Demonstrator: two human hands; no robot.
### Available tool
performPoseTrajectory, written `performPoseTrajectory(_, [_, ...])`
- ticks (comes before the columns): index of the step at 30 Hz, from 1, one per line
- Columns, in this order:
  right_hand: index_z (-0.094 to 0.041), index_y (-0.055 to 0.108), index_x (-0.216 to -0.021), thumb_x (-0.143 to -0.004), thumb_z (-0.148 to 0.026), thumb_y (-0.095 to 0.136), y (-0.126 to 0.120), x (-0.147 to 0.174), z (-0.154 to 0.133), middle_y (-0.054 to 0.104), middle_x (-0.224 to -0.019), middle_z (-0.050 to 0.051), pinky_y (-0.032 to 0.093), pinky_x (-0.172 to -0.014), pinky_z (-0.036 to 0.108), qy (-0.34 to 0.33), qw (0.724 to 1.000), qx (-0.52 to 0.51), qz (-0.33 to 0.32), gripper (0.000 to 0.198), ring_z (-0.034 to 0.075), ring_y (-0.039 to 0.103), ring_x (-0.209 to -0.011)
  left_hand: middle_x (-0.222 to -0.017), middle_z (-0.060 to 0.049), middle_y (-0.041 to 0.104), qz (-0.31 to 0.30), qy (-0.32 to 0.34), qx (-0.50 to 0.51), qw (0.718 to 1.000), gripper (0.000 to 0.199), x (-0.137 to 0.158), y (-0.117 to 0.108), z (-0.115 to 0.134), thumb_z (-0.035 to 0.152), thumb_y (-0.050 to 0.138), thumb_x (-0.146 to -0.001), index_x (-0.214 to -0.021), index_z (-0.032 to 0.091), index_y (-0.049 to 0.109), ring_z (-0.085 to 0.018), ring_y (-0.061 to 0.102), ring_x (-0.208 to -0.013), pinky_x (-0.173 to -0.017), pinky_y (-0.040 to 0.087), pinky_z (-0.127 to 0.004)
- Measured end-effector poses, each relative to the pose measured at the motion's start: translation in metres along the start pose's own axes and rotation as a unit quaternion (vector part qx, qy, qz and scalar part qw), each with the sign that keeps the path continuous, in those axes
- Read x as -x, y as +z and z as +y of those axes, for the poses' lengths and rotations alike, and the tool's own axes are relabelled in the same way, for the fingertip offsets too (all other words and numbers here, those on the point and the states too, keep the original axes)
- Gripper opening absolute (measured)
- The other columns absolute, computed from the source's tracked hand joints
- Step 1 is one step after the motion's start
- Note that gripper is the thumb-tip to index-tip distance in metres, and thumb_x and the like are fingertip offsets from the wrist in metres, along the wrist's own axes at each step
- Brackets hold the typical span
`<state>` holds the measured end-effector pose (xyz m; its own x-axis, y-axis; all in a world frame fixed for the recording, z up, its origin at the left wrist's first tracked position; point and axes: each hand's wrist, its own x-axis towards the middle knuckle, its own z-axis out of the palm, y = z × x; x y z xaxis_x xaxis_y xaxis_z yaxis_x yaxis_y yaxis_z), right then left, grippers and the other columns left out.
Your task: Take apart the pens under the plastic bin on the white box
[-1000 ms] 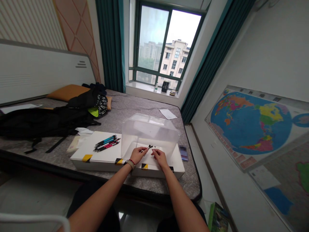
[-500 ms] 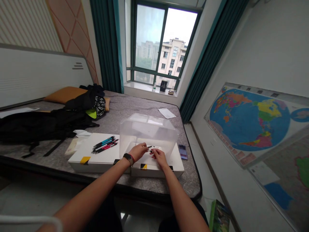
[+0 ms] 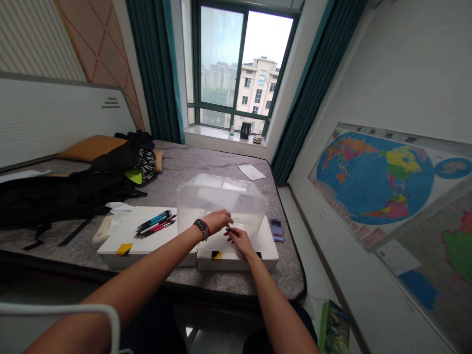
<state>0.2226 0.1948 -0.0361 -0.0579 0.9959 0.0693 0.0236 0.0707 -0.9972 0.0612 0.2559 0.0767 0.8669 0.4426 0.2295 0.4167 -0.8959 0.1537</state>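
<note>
Right hand (image 3: 239, 241): fingers clamped on a small dark piece (image 3: 228, 227); left hand (image 3: 217, 220): cannot tell. Translucent plastic bin (image 3: 239, 198) just beyond, pens (image 3: 156, 224) to the left.

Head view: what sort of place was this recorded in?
Most likely a bedroom: a large grey mattress takes up the middle, a pale headboard stands at the picture's left, and an orange pillow lies near it.
</note>
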Motion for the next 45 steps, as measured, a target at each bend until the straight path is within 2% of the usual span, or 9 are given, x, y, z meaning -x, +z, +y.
performPoseTrajectory(5, [-0.015, 0.066, -0.089, -0.078, -0.041, 0.058, 0.001, -0.003, 0.009, 0.07, -0.079, 0.008, 0.041, -0.053, 0.023, 0.001, 1.0, 0.007, 0.019, 0.029, 0.013, 0.059, -0.06, -0.085, -0.006, 0.068, 0.044, -0.058, 0.058, 0.996, 0.017, 0.011, 0.01, -0.015, 0.019, 0.056, -0.082, -0.088, 0.019, 0.072, -0.016, 0.06, -0.079, -0.073, 0.043, -0.023])
performPoseTrajectory(11, [-0.016, 0.061, -0.082, -0.074, -0.039, 0.061, 0.004, -0.005, 0.014, 0.069, -0.072, 0.005, 0.043, -0.052, 0.023, 0.009, 0.999, -0.001, 0.05, 0.024, 0.014, 0.061, -0.058, -0.076, -0.004, 0.07, 0.086, -0.167, 0.155, 0.97, 0.021, 0.032, 0.027, -0.022, 0.036, 0.06, -0.08, -0.081, 0.02, 0.074, -0.015, 0.062, -0.069, -0.067, 0.046, -0.023])
performPoseTrajectory(15, [-0.017, 0.055, -0.087, -0.071, -0.037, 0.065, 0.005, -0.005, 0.015, 0.069, -0.074, 0.004, 0.044, -0.051, 0.022, 0.025, 0.998, -0.007, 0.052, 0.027, 0.014, 0.063, -0.059, -0.08, -0.004, 0.071, 0.137, -0.283, 0.292, 0.903, 0.033, 0.045, 0.053, -0.018, 0.049, 0.06, -0.076, -0.083, 0.02, 0.074, -0.014, 0.062, -0.064, -0.052, 0.049, -0.021])
performPoseTrajectory(18, [-0.017, 0.055, -0.095, -0.077, -0.045, 0.059, 0.005, -0.007, 0.014, 0.07, -0.08, 0.006, 0.042, -0.047, 0.021, 0.042, 0.998, 0.02, 0.044, 0.034, 0.013, 0.061, -0.055, -0.082, -0.004, 0.071, 0.18, -0.336, 0.377, 0.844, 0.039, 0.051, 0.074, -0.016, 0.054, 0.063, -0.07, -0.085, 0.018, 0.073, -0.015, 0.062, -0.065, -0.051, 0.051, -0.022])
performPoseTrajectory(22, [-0.014, 0.06, -0.077, -0.086, -0.057, 0.04, 0.004, -0.011, 0.014, 0.067, -0.065, 0.007, 0.04, -0.047, 0.021, 0.069, 0.993, 0.094, 0.021, 0.048, 0.012, 0.057, -0.049, -0.059, -0.002, 0.065, 0.186, -0.37, 0.451, 0.791, 0.043, 0.055, 0.091, -0.016, 0.053, 0.066, -0.067, -0.085, 0.014, 0.073, -0.011, 0.054, -0.048, -0.048, 0.048, -0.022])
performPoseTrajectory(31, [-0.018, 0.057, -0.061, -0.087, -0.059, 0.037, 0.006, -0.008, 0.008, 0.061, -0.053, 0.001, 0.038, -0.053, 0.022, 0.051, 0.981, 0.181, 0.058, 0.052, 0.011, 0.052, -0.046, -0.067, -0.005, 0.069, 0.201, -0.37, 0.449, 0.788, 0.044, 0.059, 0.092, -0.014, 0.056, 0.063, -0.068, -0.08, 0.014, 0.073, -0.009, 0.05, -0.041, -0.043, 0.041, -0.022])
performPoseTrajectory(39, [-0.018, 0.057, -0.06, -0.086, -0.061, 0.035, 0.009, -0.01, 0.006, 0.059, -0.051, 0.002, 0.038, -0.048, 0.023, 0.099, 0.982, 0.132, 0.093, 0.055, 0.012, 0.051, -0.044, -0.069, -0.003, 0.067, 0.189, -0.363, 0.522, 0.748, 0.054, 0.066, 0.089, -0.016, 0.052, 0.073, -0.059, -0.096, 0.013, 0.07, -0.011, 0.056, -0.05, -0.053, 0.046, -0.023])
performPoseTrajectory(42, [-0.018, 0.052, -0.059, -0.085, -0.061, 0.036, 0.01, -0.01, 0.009, 0.058, -0.051, 0.001, 0.036, -0.043, 0.022, 0.092, 0.987, 0.099, 0.091, 0.053, 0.01, 0.047, -0.04, -0.069, -0.004, 0.068, 0.196, -0.354, 0.503, 0.764, 0.048, 0.066, 0.089, -0.016, 0.057, 0.066, -0.065, -0.084, 0.013, 0.071, -0.01, 0.053, -0.048, -0.05, 0.043, -0.022])
performPoseTrajectory(45, [-0.018, 0.049, -0.061, -0.085, -0.058, 0.036, 0.009, -0.009, 0.011, 0.058, -0.053, 0.001, 0.037, -0.042, 0.021, 0.075, 0.991, 0.074, 0.079, 0.048, 0.009, 0.047, -0.041, -0.052, -0.001, 0.062, 0.2, -0.359, 0.453, 0.791, 0.046, 0.066, 0.09, -0.014, 0.059, 0.059, -0.07, -0.07, 0.014, 0.069, -0.011, 0.052, -0.045, -0.049, 0.041, -0.021])
